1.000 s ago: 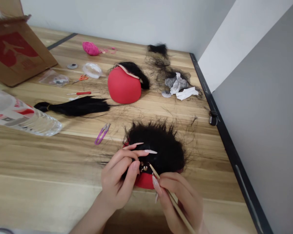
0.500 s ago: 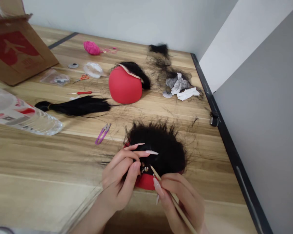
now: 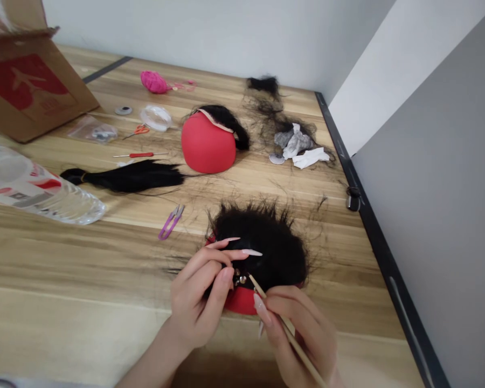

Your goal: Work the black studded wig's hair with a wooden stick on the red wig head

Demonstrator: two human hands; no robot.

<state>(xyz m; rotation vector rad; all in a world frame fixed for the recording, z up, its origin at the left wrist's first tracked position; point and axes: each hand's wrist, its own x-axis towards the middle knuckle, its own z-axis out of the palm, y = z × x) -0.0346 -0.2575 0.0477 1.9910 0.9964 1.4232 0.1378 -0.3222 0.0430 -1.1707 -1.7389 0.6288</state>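
Observation:
In front of me a black wig piece (image 3: 267, 237) covers a red head form (image 3: 241, 300). Its short hairs stick up along the far edge. Several shiny round pin heads (image 3: 243, 279) sit near its front edge. My left hand (image 3: 202, 285) lies on the left side of the piece, thumb and index finger pinched together on what look like strands of black hair, partly hidden. Its other fingers reach over the hair. My right hand (image 3: 303, 328) grips a slim wooden-handled needle (image 3: 293, 344), its tip at the hair beside the pins.
A second red head form (image 3: 208, 143) with hair stands behind. To the left are purple thread snips (image 3: 171, 222), a black hair bundle (image 3: 133, 176), a water bottle (image 3: 44, 186), a red-handled tool (image 3: 141, 154), orange scissors (image 3: 137, 131) and a carton (image 3: 32, 86). Crumpled tissue (image 3: 297, 141) lies right.
Both hands stay almost in place at the wig piece. Long loose strands trailing beside my left forearm earlier no longer show. The view has shifted very slightly.

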